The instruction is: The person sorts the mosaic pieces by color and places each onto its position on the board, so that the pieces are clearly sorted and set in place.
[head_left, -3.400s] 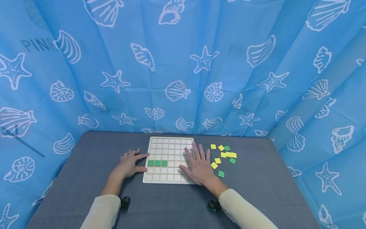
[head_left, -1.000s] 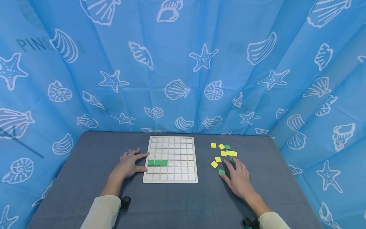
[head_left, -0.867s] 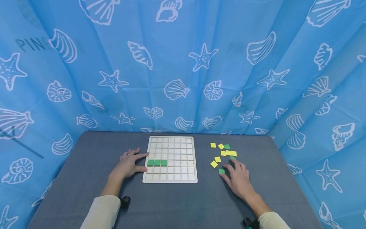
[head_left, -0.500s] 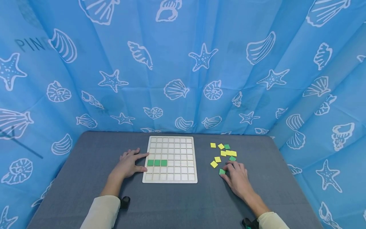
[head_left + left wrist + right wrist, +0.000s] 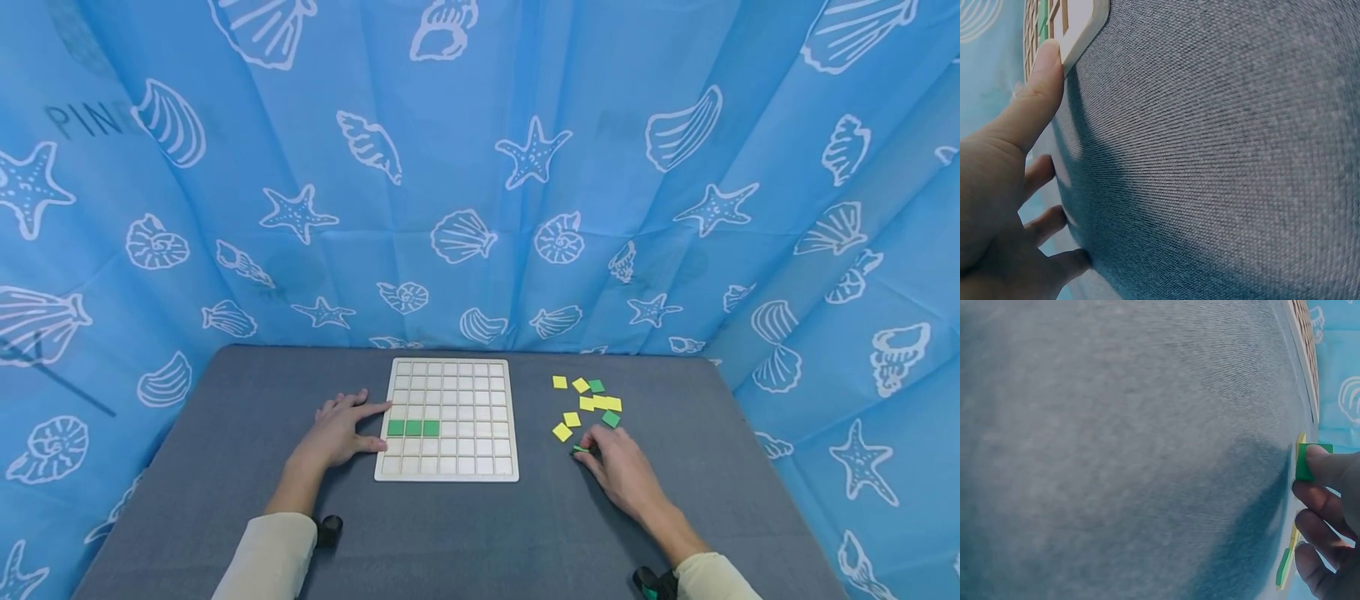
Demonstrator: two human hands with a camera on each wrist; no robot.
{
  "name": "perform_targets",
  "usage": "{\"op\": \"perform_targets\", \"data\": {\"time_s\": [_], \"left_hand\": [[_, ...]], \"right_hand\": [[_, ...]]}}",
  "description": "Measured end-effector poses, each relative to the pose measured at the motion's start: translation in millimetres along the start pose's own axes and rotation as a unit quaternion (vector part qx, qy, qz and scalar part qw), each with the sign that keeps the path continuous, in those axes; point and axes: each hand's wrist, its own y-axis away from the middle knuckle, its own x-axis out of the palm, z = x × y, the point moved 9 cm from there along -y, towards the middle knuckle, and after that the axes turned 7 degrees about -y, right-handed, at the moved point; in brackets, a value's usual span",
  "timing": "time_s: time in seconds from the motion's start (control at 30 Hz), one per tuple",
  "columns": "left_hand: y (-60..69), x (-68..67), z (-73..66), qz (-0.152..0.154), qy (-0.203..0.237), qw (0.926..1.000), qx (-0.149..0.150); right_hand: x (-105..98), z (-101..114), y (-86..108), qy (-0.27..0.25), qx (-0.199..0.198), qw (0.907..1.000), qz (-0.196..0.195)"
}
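Grid board (image 5: 475, 427), pale, square cells: flat on the grey cloth-covered table (image 5: 450, 533), between the two hands. 
Green tiles, inset, three (image 5: 413, 427): side by side in the leftmost cells of the third row from the near edge. 
Left hand (image 5: 333, 437): grip wide, thumb and index finger spread along the board's left edge, thumb touching the rim; other fingers beside the board. 
Right hand (image 5: 622, 475): grip narrow, a green tile (image 5: 1303, 470) pinched at the fingertips, tilted up, right of the board. 
Yellow tiles (image 5: 601, 402), seven: scattered beyond the right hand, some touching. 
Loose green tiles, two: one (image 5: 611, 419) near the right hand, one (image 5: 596, 386) farther back. 
Curtain (image 5: 465, 183): blue, white shell and starfish print, behind the table.
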Motion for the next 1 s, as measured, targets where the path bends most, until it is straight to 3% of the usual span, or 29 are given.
{"op": "perform_targets", "data": {"time_s": [0.33,0.57,1.0], "left_hand": [[0.7,2.1,-0.2,0.004,0.0,1.0,0.001],[2.0,1.4,-1.5,0.007,0.001,1.0,0.004],[0.1,0.3,0.1,-0.002,-0.002,1.0,0.002]], "right_hand": [[0,9,-6.4,-0.015,-0.009,0.9998,-0.001],[4,15,-16.0,-0.014,0.0,0.9998,0.013],[17,25,-32.4,-0.061,0.024,0.9976,0.025]]}}
